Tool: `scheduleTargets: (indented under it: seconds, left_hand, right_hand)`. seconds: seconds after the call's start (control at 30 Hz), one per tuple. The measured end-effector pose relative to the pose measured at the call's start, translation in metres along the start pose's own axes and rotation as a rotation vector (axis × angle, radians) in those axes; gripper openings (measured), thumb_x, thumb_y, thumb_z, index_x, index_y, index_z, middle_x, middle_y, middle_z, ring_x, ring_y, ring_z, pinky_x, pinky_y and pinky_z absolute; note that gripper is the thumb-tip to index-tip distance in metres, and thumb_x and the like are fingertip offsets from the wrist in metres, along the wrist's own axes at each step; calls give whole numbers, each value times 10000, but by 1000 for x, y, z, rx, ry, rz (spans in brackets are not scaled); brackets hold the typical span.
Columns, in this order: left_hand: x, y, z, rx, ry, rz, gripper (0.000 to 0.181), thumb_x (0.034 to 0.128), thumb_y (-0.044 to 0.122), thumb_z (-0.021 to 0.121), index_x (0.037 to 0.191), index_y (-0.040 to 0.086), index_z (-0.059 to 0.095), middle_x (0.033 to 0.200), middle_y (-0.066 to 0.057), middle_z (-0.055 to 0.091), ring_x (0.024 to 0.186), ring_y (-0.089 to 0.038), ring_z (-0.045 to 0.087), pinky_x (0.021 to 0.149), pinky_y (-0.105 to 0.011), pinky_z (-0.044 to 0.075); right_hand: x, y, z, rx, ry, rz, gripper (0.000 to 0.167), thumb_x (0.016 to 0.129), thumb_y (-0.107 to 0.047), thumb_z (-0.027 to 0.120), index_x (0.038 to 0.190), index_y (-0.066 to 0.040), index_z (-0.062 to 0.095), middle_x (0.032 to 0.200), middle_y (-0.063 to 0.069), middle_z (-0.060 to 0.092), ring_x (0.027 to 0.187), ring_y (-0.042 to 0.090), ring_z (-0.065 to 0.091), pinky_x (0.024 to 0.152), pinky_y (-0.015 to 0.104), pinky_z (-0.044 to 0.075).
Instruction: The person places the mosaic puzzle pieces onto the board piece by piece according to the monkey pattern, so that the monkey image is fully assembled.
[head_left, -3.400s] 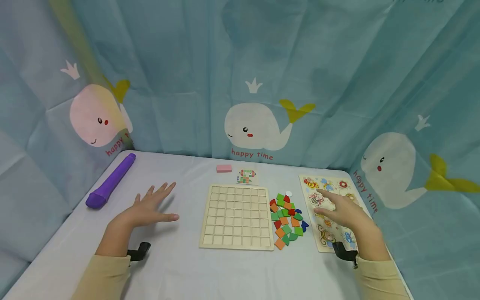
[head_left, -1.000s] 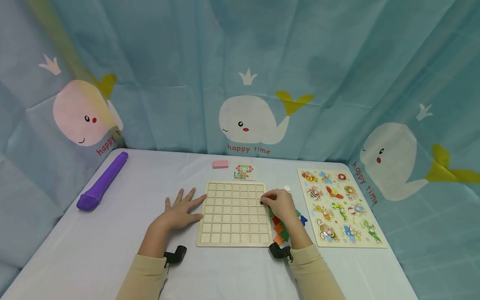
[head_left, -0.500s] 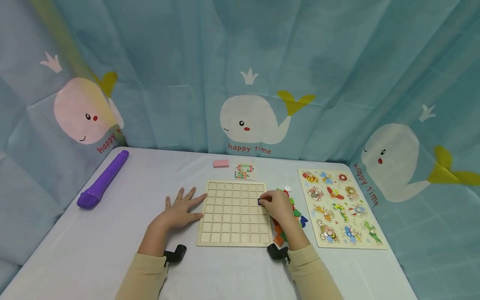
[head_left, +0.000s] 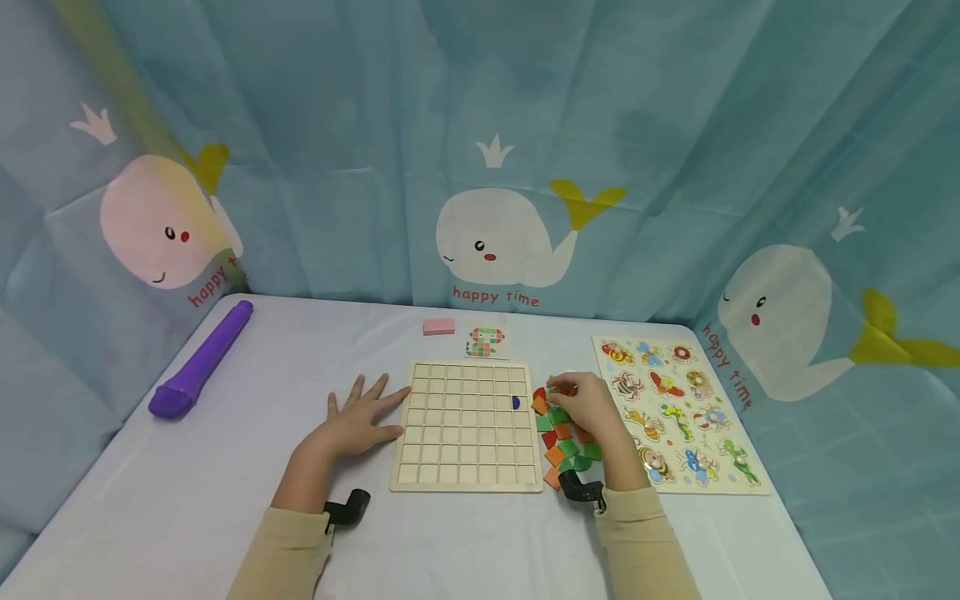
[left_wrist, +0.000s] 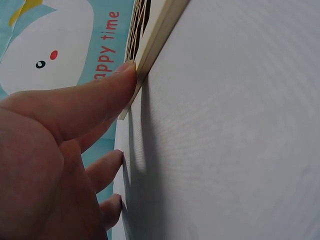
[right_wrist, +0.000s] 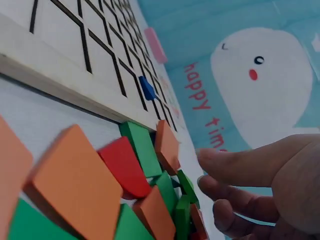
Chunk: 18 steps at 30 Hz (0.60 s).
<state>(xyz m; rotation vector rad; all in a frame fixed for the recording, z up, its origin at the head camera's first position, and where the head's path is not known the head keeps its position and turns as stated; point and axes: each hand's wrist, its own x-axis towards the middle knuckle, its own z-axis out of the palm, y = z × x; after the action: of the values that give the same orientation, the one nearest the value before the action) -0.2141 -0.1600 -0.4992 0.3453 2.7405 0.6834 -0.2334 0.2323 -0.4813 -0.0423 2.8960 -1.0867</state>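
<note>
The wooden grid board (head_left: 467,488) lies flat on the table, with one dark blue piece (head_left: 516,402) in a square near its right side. My left hand (head_left: 352,427) lies spread at the board's left edge; its thumb touches the edge in the left wrist view. Over the pile of coloured pieces (head_left: 562,431) right of the board hovers my right hand (head_left: 596,406), thumb and fingers apart. The right wrist view shows nothing between them, above green, red and orange pieces (right_wrist: 75,182).
Behind the board are a pink block (head_left: 438,327) and a small pattern card (head_left: 486,342). An insect puzzle board (head_left: 678,417) lies at the right, partly behind my right hand. A purple microphone-shaped object (head_left: 201,362) is at the far left. A patterned curtain (head_left: 337,225) hangs behind the table.
My right hand has let go of the blue piece, which stays on the board, and has moved right over the pile. The left hand keeps its place at the board's edge.
</note>
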Motion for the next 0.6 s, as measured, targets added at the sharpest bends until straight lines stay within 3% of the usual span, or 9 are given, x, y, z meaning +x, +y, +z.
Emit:
scheduleTargets:
  seconds: [0.27, 0.6]
  left_hand:
    - [-3, -1, -6, -14, 1, 14, 708, 929, 458, 681, 1556, 264, 413, 1682, -185, 157, 1526, -515, -34, 1109, -795, -93]
    - [-1, -1, -3, -9, -7, 16, 717, 928, 481, 672, 1560, 274, 403, 1683, -184, 154, 1527, -515, -32, 1108, -798, -88]
  right_hand:
    - [1, -3, 10, -36, -76, 39, 271, 852, -313, 823, 1042, -128, 769, 903, 21, 666, 803, 196, 564, 688, 323, 482]
    - [1, -1, 10, -9, -98, 32, 229, 850, -239, 828, 868, -111, 639, 788, 27, 595, 723, 191, 518, 647, 303, 429]
